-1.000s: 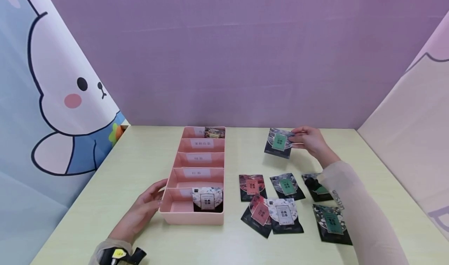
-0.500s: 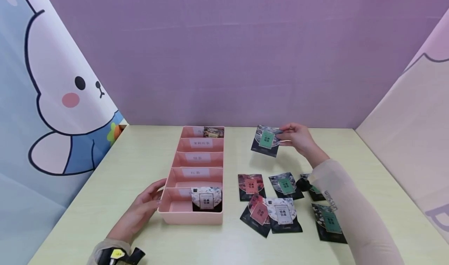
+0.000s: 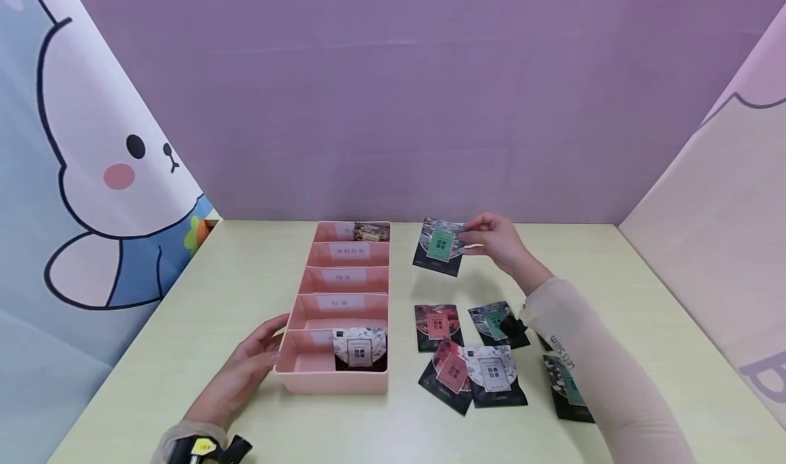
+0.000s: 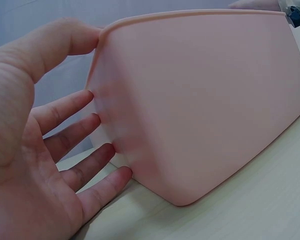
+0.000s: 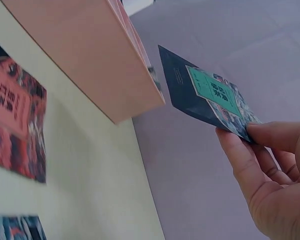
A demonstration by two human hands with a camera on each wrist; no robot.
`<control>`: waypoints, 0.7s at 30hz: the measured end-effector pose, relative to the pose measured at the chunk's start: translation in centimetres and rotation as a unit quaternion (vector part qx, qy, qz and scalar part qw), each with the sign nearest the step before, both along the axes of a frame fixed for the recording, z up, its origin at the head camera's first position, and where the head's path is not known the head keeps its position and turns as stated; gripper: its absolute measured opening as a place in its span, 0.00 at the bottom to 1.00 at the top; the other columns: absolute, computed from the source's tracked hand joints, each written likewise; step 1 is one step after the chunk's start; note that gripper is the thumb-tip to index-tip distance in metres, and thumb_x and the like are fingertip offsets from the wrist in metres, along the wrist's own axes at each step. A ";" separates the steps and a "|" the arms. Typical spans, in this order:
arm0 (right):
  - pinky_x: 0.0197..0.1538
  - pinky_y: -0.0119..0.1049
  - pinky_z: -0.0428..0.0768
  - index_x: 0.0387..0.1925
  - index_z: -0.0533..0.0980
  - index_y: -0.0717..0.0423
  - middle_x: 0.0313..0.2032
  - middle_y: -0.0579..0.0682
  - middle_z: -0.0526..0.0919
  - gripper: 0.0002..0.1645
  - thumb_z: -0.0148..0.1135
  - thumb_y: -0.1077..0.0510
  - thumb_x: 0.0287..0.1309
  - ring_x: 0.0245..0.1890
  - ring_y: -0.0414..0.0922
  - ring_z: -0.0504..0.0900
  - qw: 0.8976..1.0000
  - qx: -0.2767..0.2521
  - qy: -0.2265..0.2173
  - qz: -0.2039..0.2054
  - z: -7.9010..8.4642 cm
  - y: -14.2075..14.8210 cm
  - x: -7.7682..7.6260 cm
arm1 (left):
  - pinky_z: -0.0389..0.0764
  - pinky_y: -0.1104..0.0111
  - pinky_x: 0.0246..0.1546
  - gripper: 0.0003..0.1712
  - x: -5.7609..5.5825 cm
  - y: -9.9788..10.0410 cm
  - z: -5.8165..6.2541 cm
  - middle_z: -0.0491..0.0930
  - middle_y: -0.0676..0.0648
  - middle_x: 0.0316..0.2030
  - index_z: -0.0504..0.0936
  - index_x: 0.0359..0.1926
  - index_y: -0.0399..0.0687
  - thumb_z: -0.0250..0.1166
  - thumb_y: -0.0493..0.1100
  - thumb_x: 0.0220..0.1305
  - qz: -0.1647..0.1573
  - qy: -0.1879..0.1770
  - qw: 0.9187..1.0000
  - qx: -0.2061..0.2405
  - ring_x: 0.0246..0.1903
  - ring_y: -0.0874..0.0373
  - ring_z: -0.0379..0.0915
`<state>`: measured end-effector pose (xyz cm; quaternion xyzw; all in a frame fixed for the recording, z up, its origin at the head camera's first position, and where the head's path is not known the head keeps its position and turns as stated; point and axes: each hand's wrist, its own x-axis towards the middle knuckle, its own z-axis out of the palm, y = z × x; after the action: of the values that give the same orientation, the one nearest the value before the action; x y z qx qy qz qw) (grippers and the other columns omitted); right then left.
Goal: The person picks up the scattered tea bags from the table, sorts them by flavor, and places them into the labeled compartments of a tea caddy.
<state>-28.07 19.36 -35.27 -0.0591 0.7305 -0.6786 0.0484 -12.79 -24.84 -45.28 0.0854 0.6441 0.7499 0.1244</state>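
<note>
In the head view my right hand [image 3: 500, 245] pinches a dark tea sachet [image 3: 439, 247] with a green label by its right edge. It hangs above the table, right of the pink divided box [image 3: 331, 383] and apart from it. The right wrist view shows thumb and fingers on the sachet's patterned end [image 5: 235, 112]. My left hand [image 3: 242, 375] is at the box's front left side. In the left wrist view its fingers [image 4: 97, 197] are fairly straight, with fingertips against the box wall [image 4: 200, 100] and the thumb at the rim. A white-patterned sachet [image 3: 359, 348] stands in the front compartment.
Another sachet [image 3: 372, 233] lies in the back compartment. Right of the box lie two red-labelled sachets [image 3: 438, 327], a white one [image 3: 495, 377] and green-labelled ones [image 3: 490, 322], some partly hidden by the right sleeve [image 3: 602, 361]. A purple backdrop [image 3: 393, 109] rises behind the table.
My right hand has carried the green-labelled sachet leftward, closer to the box's back part. The right sleeve now covers more of the sachets at right. The left hand stays at the box.
</note>
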 end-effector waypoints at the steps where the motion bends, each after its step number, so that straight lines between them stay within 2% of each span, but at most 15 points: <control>1: 0.42 0.41 0.85 0.40 0.72 0.67 0.31 0.46 0.81 0.04 0.57 0.73 0.64 0.31 0.40 0.83 1.000 -0.002 0.002 0.002 0.0 -0.3 0.1 | 0.72 0.74 0.57 0.32 0.0 0.0 0.0 0.72 0.61 0.62 0.64 0.72 0.44 0.57 0.33 0.69 0.000 -0.001 1.000 0.000 0.59 0.67 0.69; 11: 0.39 0.38 0.85 0.39 0.74 0.64 0.32 0.46 0.81 0.05 0.56 0.73 0.64 0.33 0.41 0.83 0.999 -0.028 0.022 0.014 -0.5 -2.7 0.7 | 0.71 0.74 0.58 0.30 -0.1 -0.1 -0.1 0.72 0.61 0.62 0.66 0.71 0.48 0.56 0.32 0.68 -0.008 0.020 1.000 0.011 0.59 0.68 0.69; 16: 0.39 0.38 0.85 0.38 0.74 0.65 0.32 0.46 0.81 0.05 0.56 0.73 0.64 0.33 0.41 0.83 0.999 -0.034 0.024 0.021 -0.3 -3.9 0.8 | 0.71 0.74 0.58 0.30 -0.1 -0.1 -0.1 0.71 0.61 0.62 0.66 0.71 0.48 0.56 0.32 0.68 -0.006 0.019 1.000 0.008 0.59 0.68 0.69; 21: 0.39 0.39 0.85 0.36 0.73 0.63 0.32 0.47 0.81 0.06 0.56 0.74 0.64 0.32 0.41 0.83 0.997 -0.062 0.019 0.030 0.0 -5.0 0.8 | 0.71 0.74 0.57 0.31 -0.1 -0.1 -0.1 0.71 0.60 0.63 0.64 0.71 0.45 0.56 0.33 0.68 -0.003 0.011 1.000 0.002 0.59 0.68 0.69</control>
<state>-27.27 14.33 -35.27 -0.0966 0.6860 -0.7194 0.0509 -12.89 -24.95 -45.35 0.0956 0.6438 0.7498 0.1190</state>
